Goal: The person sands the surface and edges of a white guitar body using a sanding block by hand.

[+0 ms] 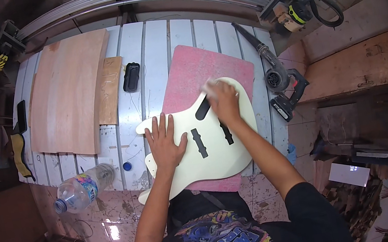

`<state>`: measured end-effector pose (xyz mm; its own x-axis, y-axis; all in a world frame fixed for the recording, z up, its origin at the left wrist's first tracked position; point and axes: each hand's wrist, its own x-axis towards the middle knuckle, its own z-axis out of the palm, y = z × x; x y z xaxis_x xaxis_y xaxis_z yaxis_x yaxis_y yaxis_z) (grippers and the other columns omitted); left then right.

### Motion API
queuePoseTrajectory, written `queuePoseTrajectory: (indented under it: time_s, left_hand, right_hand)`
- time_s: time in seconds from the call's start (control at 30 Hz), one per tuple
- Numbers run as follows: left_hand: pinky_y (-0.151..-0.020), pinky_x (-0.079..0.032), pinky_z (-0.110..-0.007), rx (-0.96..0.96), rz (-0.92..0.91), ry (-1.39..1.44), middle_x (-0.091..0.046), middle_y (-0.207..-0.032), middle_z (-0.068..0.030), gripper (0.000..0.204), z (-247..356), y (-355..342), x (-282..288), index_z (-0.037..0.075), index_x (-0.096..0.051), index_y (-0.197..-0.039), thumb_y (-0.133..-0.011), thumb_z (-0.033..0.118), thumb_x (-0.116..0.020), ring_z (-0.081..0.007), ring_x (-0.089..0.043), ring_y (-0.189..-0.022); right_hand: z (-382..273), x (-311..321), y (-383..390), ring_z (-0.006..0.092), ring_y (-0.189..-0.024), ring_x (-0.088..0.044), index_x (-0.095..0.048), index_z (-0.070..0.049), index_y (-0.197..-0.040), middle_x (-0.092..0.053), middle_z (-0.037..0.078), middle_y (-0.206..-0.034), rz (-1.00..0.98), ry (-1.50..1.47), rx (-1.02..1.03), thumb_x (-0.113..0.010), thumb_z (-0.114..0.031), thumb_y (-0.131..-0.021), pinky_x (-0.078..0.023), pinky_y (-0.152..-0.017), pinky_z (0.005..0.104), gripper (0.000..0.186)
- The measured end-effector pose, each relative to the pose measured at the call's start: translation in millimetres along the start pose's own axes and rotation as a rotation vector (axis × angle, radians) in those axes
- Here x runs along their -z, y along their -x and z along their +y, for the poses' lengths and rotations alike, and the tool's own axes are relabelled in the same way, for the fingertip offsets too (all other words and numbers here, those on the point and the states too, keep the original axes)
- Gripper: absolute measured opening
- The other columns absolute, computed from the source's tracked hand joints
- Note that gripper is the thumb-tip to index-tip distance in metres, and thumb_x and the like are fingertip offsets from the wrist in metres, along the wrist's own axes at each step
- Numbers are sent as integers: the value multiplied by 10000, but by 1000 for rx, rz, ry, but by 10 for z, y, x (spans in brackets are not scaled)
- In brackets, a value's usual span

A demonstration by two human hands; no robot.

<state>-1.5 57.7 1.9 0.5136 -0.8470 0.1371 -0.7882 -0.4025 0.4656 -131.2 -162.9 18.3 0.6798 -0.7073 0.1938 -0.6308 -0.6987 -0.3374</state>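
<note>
The slatted counter (pixel 156 39) carries a pale wooden panel (pixel 69 91) on its left and a pink mat (pixel 207 61), over which lies the cream guitar body (pixel 229 160), its near edge toward the person. A grey and black blower (pixel 275 75) rests to the right of the mat, and a clear bottle (pixel 79 191) lies on its side at the counter's near left. The left hand (pixel 162 143) presses flat on the body, fingers spread and gripping nothing, while the right hand (pixel 226 102) clasps a pale wad (pixel 210 87) near the body's upper dark cavity; smallest is a blue cap (pixel 127 166) beside the bottle.
</note>
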Motion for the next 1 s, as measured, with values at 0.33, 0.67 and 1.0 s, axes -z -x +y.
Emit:
queuePoseTrajectory:
  time_s: [0.33, 0.67, 1.0]
  left_hand:
    - [-1214, -158, -655, 9, 7, -10, -397, -1623, -146, 741, -7, -29, 9, 102, -484, -1533, -898, 436, -669, -392, -290, -1526]
    - [-1213, -173, -651, 2, -14, -33, -404, -1620, -135, 735, 57, -58, 11, 119, -496, -1527, -888, 433, -682, -379, -306, -1520]
    - [-1212, -179, -643, 3, -5, -28, -410, -1618, -131, 725, 65, -41, 1, 118, -511, -1516, -888, 440, -679, -380, -312, -1518]
  right_hand:
    - [210, 28, 99, 377, -1238, -529, -678, -180, -1304, -585, 122, -1329, 151, -54, -147, -750, -118, -845, -381, -1049, 518, 469]
    - [457, 151, 45, 377, -1245, -526, -692, -173, -1289, -572, 150, -1355, 150, -210, -102, -749, -107, -853, -384, -1061, 511, 444]
    - [477, 288, -47, 366, -1219, -537, -696, -160, -1276, -584, 138, -1334, 126, -177, -22, -754, -101, -843, -396, -1037, 507, 441]
